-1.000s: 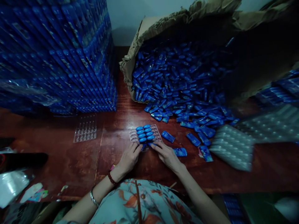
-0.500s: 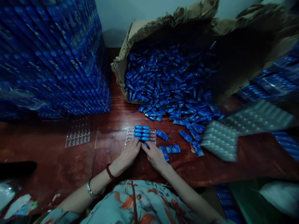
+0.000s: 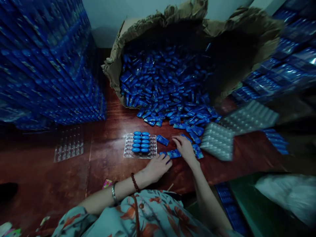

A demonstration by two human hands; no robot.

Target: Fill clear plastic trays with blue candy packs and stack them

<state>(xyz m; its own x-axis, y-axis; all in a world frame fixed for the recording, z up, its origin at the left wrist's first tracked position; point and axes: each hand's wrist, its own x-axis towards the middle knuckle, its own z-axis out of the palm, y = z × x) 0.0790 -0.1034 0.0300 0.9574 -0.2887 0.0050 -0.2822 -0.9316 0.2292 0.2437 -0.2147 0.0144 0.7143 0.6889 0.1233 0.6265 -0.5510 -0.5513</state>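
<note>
A clear blister tray lies on the reddish wooden table, with two columns of blue capsule-shaped packs in its middle. My left hand is at the tray's lower right corner, its curled fingers over a loose blue pack that they partly hide. Farther right, my right hand reaches over loose blue packs, fingers bent; whether it grips one is hidden. Another blue pack lies between the tray and my right hand.
A torn cardboard box spills a heap of blue packs onto the table. Tall stacks of filled trays stand at left. Stacked clear trays lie at right, and another clear tray lies at left.
Both hands have left the tray and moved right to the loose packs, uncovering the lower capsules in the tray. The camera view has shifted to the right.
</note>
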